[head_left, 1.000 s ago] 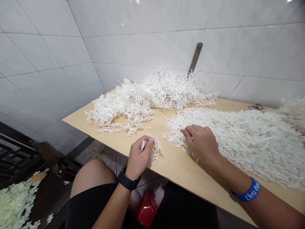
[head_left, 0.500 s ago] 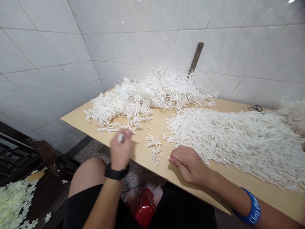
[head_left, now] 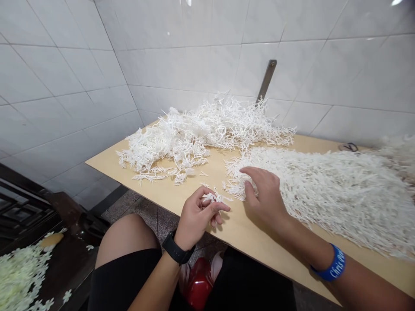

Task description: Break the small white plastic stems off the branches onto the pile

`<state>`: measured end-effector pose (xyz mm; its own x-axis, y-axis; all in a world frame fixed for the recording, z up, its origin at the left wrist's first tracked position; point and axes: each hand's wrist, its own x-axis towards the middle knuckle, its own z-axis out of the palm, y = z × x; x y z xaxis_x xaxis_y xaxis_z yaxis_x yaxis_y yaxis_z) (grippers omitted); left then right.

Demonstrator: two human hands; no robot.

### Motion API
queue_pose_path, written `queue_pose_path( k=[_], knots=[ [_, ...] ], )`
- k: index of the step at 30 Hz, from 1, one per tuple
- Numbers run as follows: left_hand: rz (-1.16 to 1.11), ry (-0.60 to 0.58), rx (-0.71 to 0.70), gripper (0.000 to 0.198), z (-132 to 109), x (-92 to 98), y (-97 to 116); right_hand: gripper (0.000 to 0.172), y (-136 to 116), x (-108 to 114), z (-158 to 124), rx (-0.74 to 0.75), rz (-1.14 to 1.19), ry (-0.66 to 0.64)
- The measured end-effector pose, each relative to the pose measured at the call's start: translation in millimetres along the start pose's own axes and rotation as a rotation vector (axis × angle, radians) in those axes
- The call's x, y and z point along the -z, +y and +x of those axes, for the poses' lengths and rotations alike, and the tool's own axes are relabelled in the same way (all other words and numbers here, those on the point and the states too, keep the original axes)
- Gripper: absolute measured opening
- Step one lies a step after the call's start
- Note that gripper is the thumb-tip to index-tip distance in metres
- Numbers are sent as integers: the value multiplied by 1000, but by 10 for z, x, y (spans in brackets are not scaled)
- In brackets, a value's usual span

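My left hand (head_left: 199, 212), with a black watch at the wrist, holds a small bunch of white branched pieces (head_left: 216, 198) between thumb and fingers over the table's front part. To its right, my right hand (head_left: 264, 192) has thumb and index finger apart, with nothing visible between them. It is at the left edge of a wide, flat heap of short white pieces (head_left: 337, 194). A looser, tangled pile of white branched strands (head_left: 214, 125) lies farther back on the left.
The light wooden table (head_left: 110, 160) meets a tiled wall with a metal bracket (head_left: 266, 81). A black loop (head_left: 350, 147) lies near the wall. At lower left, pale flower pieces (head_left: 19, 270) cover a dark surface. A red object (head_left: 200, 283) is between the feet.
My left hand has moved right and now holds white pieces from the spot where loose ones lay. My right hand has moved up and forward, and its fingers have opened.
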<state>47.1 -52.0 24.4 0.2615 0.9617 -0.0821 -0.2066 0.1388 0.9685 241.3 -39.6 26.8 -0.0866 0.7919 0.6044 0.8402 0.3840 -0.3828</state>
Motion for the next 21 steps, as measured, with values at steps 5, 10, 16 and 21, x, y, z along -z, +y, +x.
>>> queue_pose_path(
  k=[5, 10, 16, 21],
  knots=[
    [139, 36, -78, 28, -15, -76, -67, 30, -182, 170, 26, -99, 417, -384],
    [398, 205, -232, 46, -59, -186, -117, 22, -215, 141, -18, -150, 533, -597],
    [362, 165, -318, 33, -124, -306, -79, 29, -108, 275, -82, -130, 663, -652],
    [185, -56, -162, 44, -113, -479, -176, 38, -31, 383, -257, -132, 799, -750]
  ],
)
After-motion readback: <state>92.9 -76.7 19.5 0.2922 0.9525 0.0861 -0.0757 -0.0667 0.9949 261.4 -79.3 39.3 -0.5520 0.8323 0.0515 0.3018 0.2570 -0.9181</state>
